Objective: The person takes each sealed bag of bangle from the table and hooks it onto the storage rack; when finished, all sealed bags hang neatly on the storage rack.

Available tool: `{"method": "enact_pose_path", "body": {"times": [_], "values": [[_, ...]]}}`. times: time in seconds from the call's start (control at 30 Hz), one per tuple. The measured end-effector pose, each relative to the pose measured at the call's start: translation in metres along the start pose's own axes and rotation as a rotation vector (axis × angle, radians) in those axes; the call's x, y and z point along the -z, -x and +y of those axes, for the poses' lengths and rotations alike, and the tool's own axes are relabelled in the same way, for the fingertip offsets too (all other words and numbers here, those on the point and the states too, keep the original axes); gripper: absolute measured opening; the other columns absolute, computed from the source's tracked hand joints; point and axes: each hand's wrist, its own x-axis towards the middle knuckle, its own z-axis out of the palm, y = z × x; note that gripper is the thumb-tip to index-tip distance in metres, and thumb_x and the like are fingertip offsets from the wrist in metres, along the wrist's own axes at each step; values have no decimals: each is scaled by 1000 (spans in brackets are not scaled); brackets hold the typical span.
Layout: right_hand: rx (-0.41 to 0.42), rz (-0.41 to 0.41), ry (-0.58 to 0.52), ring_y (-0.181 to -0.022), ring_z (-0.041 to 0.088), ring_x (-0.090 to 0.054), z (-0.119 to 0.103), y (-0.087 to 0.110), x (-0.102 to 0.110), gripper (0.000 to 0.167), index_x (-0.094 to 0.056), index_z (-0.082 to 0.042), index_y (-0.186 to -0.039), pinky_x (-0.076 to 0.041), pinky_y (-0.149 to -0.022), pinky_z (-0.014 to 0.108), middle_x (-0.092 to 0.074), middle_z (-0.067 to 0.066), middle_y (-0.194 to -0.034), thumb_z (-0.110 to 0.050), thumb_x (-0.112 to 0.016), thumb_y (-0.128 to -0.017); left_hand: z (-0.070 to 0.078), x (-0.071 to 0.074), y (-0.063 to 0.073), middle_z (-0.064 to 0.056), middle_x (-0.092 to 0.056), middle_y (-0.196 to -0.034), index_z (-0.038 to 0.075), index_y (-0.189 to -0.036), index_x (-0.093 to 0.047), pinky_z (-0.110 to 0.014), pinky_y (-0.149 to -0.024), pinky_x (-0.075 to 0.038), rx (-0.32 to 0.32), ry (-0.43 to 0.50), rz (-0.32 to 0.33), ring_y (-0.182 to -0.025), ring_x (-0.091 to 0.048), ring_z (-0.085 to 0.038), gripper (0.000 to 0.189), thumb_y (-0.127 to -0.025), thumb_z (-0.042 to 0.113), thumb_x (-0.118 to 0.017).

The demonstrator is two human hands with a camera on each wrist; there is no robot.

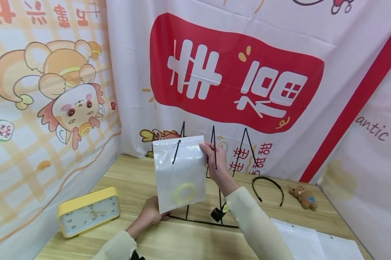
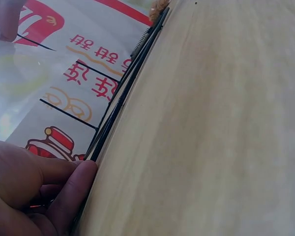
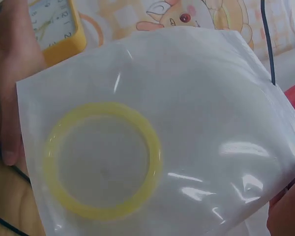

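Observation:
A clear zip bag (image 1: 169, 173) hangs upright on a prong of the black wire display rack (image 1: 201, 222), the prong poking through near its top. Inside it, low down, lies a yellow ring (image 3: 155, 157). My right hand (image 1: 216, 162) pinches the bag's upper right edge, beside the rack's middle prong. Down at the table, my left hand (image 1: 151, 213) holds the left end of the rack's base bar between thumb and fingers, as the left wrist view also shows. The bag partly covers the rack behind it.
A yellow clock (image 1: 88, 211) stands at the left. To the right lie a black headband (image 1: 273, 179), a small brown plush toy (image 1: 303, 197) and white bags (image 1: 338, 247). A small black item (image 1: 217, 215) is at the rack's base. Printed curtains (image 1: 130, 72) close off the back and sides.

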Motion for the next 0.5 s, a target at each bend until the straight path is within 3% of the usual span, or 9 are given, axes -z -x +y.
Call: {"method": "enact_pose_path", "body": {"times": [0.13, 0.23, 0.37, 0.5], "values": [[8, 21, 11, -94, 19, -62, -4, -4, -2, 31, -64, -10, -115, -55, -89, 33, -64, 8, -113, -31, -68, -93, 4, -2, -1, -4, -59, -71, 4, -74, -57, -25, -53, -57, 140, 194, -49, -57, -62, -11, 21, -76, -1, -77], [34, 55, 3, -94, 18, -59, -6, -8, -6, 28, -65, -8, -112, -53, -87, 31, -64, 7, -110, -28, -68, -93, 6, -3, -1, -7, -60, -72, 1, -74, -60, -24, -51, -57, 239, 281, -78, -55, -65, -12, 17, -79, -3, -75], [59, 107, -23, -87, 15, -53, -8, -14, -10, 25, -68, -5, -108, -43, -74, 25, -60, 4, -97, -23, -70, -92, 6, -3, -2, -8, -62, -75, 1, -73, -64, -23, -51, -56, 255, 261, -88, -55, -65, -11, 14, -81, -2, -75], [42, 127, -31, -85, 15, -52, -7, -19, -12, 24, -69, -7, -108, -41, -71, 26, -60, 3, -95, -24, -70, -92, 5, -3, -1, -7, -62, -76, 1, -73, -64, -23, -52, -56, 243, 262, -96, -56, -65, -11, 14, -82, -1, -75]]}}
